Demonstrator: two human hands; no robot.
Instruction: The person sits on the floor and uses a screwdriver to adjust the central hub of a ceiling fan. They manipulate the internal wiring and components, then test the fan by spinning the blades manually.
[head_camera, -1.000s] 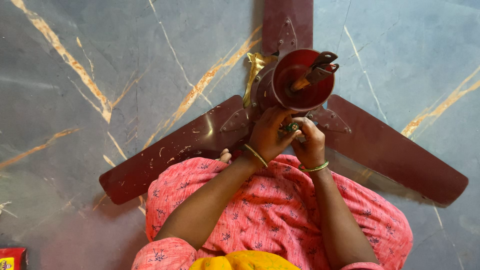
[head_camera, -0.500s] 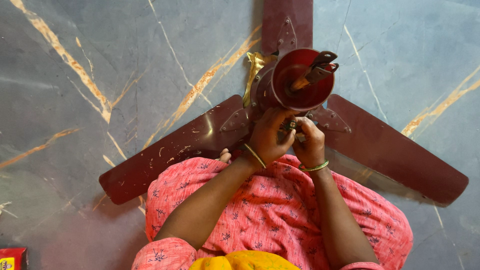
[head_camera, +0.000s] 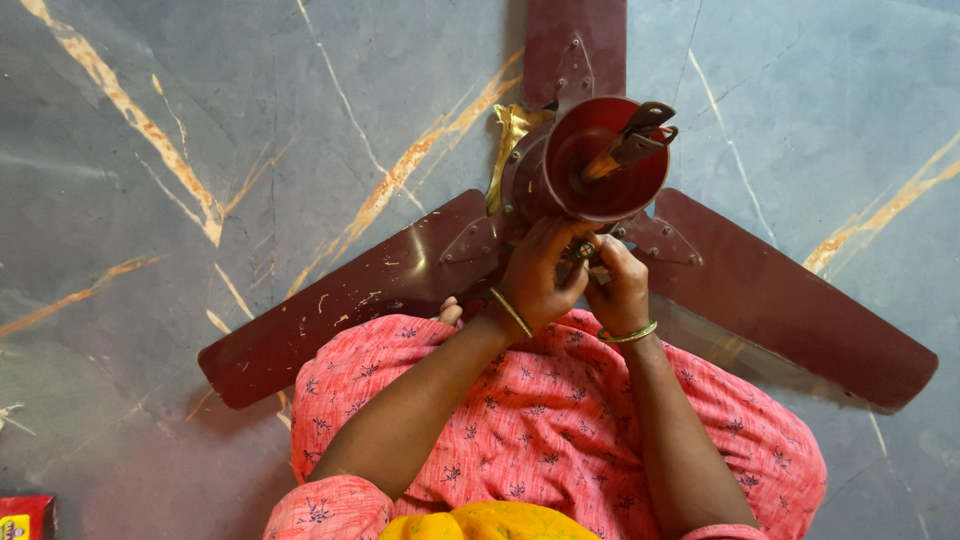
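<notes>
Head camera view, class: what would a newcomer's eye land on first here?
A dark red ceiling fan lies across the blue marbled floor, its cup-shaped canopy at centre top. Just below it, the left hand and right hand work together at the hub, above a pink patterned lap.

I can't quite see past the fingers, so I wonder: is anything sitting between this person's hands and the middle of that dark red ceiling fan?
Nothing visible does. The left hand and right hand are both already on the fan hub, fingers meeting just below the red cup. What they pinch is too small to tell.
</notes>
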